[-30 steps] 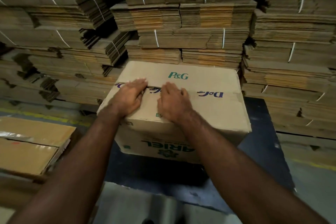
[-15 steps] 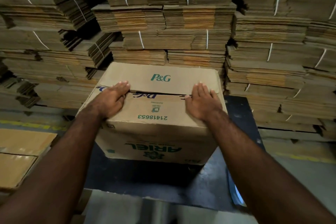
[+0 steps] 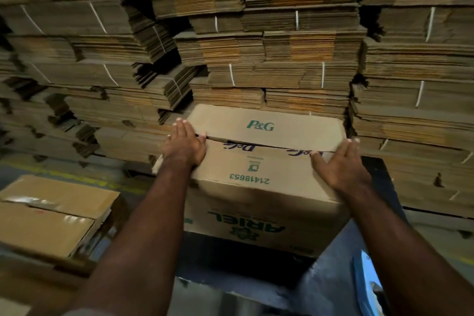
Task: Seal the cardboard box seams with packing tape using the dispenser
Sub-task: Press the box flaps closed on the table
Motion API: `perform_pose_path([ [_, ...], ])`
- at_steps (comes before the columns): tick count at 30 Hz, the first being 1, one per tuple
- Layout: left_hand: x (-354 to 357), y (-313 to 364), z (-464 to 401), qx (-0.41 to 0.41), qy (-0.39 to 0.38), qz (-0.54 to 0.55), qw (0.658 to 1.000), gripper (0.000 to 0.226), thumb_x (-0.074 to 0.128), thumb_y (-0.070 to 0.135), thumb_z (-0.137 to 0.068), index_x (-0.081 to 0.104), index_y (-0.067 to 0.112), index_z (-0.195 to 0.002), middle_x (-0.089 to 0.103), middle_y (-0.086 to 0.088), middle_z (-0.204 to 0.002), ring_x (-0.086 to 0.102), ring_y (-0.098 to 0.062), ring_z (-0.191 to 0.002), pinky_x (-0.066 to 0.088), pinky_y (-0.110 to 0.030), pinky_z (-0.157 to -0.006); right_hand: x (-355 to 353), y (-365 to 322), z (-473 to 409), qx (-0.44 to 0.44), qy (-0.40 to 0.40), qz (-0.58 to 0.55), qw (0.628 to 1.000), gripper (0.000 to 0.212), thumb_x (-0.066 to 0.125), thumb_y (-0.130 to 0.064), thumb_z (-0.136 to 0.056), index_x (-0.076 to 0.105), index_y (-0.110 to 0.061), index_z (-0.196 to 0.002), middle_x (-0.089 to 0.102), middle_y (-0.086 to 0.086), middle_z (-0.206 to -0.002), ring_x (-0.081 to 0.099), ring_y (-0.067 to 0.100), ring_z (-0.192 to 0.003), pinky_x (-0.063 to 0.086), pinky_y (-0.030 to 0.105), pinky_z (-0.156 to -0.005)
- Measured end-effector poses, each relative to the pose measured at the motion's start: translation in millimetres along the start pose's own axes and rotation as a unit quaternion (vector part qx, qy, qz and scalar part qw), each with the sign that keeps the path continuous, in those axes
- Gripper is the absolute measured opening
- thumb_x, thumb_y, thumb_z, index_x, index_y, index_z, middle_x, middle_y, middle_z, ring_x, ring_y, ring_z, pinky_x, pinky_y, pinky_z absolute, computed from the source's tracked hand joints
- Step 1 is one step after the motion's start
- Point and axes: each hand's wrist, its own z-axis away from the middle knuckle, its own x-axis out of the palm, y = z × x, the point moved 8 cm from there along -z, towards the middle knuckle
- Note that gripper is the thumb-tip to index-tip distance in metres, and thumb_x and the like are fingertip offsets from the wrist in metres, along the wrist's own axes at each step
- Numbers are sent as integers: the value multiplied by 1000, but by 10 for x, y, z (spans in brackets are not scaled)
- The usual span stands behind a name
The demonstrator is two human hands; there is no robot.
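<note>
The cardboard box (image 3: 259,161) sits on a dark tabletop (image 3: 384,172), hard against the wall of bundled flat cartons (image 3: 256,59). Its two top flaps meet along a centre seam (image 3: 266,143) that runs left to right across the view, and the seam gapes a little (a dark slit shows between the flaps); no tape is on it that I can see.

The left hand (image 3: 183,145) lies flat at the seam's left end, fingers (image 3: 183,127) straight and close together, pressing across the joint. The right hand (image 3: 338,164) rests at the right end, fingers spread and flat on the near flap. Neither grips anything.

So the seam's long axis spans from hand to hand, each equally near its own end. No dispenser is clearly in view; a blue object (image 3: 369,282) at the lower right, nearer the right hand, is too cut off to name. A taped box (image 3: 51,213) lies to the left.
</note>
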Motion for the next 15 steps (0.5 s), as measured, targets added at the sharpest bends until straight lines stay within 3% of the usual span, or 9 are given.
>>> perform_pose_path([
  [3,-56,-1,10,-36,12,1,999,81,20,56,-102,7,-4,-155,2,-26,-164,5,-37,-152,7,-48,-123,-56,83,-93,13,-45,-94,994,94,44,-63,-94,-1,-8,-157,12,15,-163,28,38,-143,33,46,-110],
  [5,-143,359,169,-1,29,-11,1000,82,21,58,-101,16,-6,-153,14,-29,-161,15,-40,-149,8,-49,-122,-108,270,-133,40,-57,-196,978,77,46,-56,-96,20,-13,-154,40,15,-150,47,35,-128,41,38,-99],
  [8,-173,1416,703,192,40,48,979,71,31,55,-100,33,1,-146,33,-25,-152,34,-37,-138,24,-50,-117,-162,473,-63,48,-55,-255,964,57,38,-55,-100,44,-20,-145,51,14,-143,51,32,-125,40,36,-100],
  [10,6,2187,1162,327,-7,64,943,74,33,56,-100,24,5,-154,22,-19,-162,21,-30,-148,15,-44,-123,-139,717,43,55,-30,-250,966,54,34,-54,-102,54,-19,-137,53,15,-141,49,33,-129,39,38,-106],
  [13,265,2880,1567,410,-21,44,911,85,24,65,-96,24,4,-155,21,-19,-163,18,-30,-151,10,-41,-123,77,1336,268,96,-16,-263,960,72,39,-80,-82,67,-19,-110,69,15,-114,62,36,-110,49,47,-98],
  [15,380,3028,1636,421,6,-3,907,92,13,68,-92,29,-1,-151,27,-23,-159,25,-35,-147,16,-45,-121,262,1735,512,123,-26,-218,968,62,50,-69,-81,70,-13,-97,72,15,-103,66,36,-102,52,44,-92],
])
